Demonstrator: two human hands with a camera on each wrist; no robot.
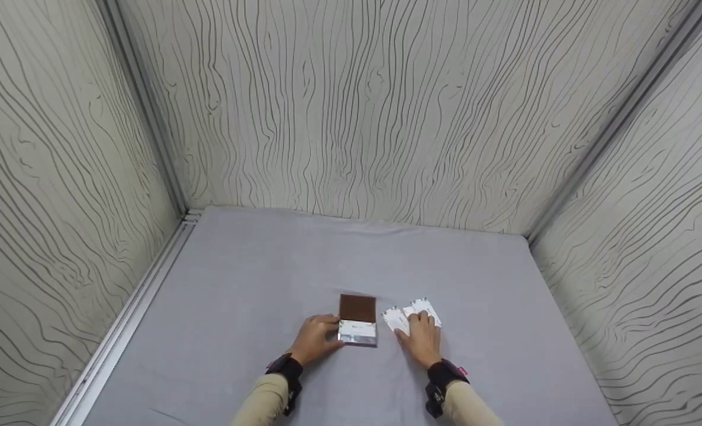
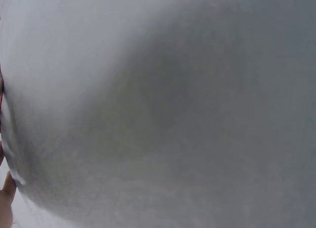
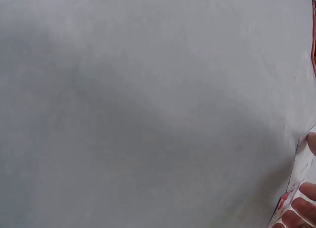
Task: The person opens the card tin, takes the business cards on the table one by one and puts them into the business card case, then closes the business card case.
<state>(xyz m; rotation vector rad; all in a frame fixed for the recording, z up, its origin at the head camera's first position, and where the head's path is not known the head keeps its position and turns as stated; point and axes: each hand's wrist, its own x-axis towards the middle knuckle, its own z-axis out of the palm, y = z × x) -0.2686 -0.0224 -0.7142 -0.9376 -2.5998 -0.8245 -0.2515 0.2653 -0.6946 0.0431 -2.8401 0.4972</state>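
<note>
In the head view a brown card holder (image 1: 357, 307) lies unfolded on the cloth. A white card sits in its lower half, behind a shiny clear pocket (image 1: 358, 339). My left hand (image 1: 315, 338) holds the holder by its left edge, fingers higher up and thumb near the lower corner. To the right, white cards (image 1: 395, 319) with small printed marks lie fanned on the cloth. My right hand (image 1: 423, 340) rests over them, fingertips on the right-hand part and thumb by the lower left edge. Only fingertips show at the margins of both wrist views.
Grey cloth (image 1: 256, 272) covers the table, with slight wrinkles near the back. Panels with a wood-grain line pattern (image 1: 339, 106) stand behind and at both sides. A metal rail (image 1: 132, 313) runs along the left edge.
</note>
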